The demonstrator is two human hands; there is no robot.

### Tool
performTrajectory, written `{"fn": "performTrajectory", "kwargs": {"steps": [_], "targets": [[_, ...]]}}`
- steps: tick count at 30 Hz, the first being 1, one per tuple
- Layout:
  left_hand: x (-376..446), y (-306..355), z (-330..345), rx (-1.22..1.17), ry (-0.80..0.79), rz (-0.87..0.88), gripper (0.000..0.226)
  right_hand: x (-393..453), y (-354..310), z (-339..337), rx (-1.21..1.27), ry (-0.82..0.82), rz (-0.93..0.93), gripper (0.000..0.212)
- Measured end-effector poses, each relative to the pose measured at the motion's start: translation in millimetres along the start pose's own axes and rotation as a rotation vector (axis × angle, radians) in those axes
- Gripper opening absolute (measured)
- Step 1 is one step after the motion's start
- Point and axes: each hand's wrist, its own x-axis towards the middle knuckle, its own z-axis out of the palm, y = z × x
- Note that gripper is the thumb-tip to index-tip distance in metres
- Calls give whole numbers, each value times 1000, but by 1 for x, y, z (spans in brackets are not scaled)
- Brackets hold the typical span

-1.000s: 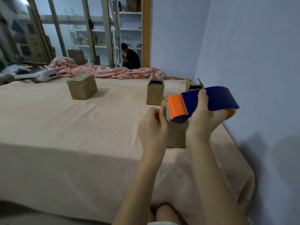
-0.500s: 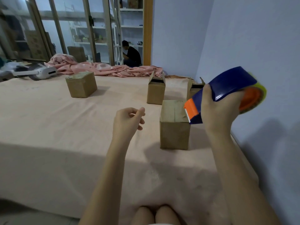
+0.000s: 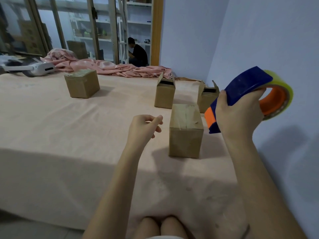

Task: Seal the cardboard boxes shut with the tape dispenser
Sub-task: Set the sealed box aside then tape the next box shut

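Blue tape dispenser (image 3: 245, 91) gripped in right hand (image 3: 239, 116) fingers, left hand (image 3: 143, 129) loosely curled, holding nothing

The right hand (image 3: 239, 116) grips a blue and orange plastic tape dispenser (image 3: 245, 90) above the near taped brown cardboard box (image 3: 185, 130); the left hand (image 3: 143, 129) hovers left of it, loosely curled.

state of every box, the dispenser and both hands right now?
near box: flaps closed, tape across top
far left box: closed, taped
middle box: flaps up, open
far right box: flaps up, open
tape dispenser: lifted off the boxes, gripped by right hand
left hand: loosely curled, holding nothing, beside near box
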Motion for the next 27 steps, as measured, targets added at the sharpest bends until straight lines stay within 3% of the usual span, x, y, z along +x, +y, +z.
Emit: {"fn": "performTrajectory", "kwargs": {"steps": [11,22,27], "targets": [[-2,-17,16,-28,-54,-109,30,-6,11,8,-135,-67,11,60],[-21,-18,42,66,72,-145,33,-5,4,12,-234,-106,-58,52],[-26,-30,51,40,32,-164,43,-8,0,11,-249,-100,-68,52]]}}
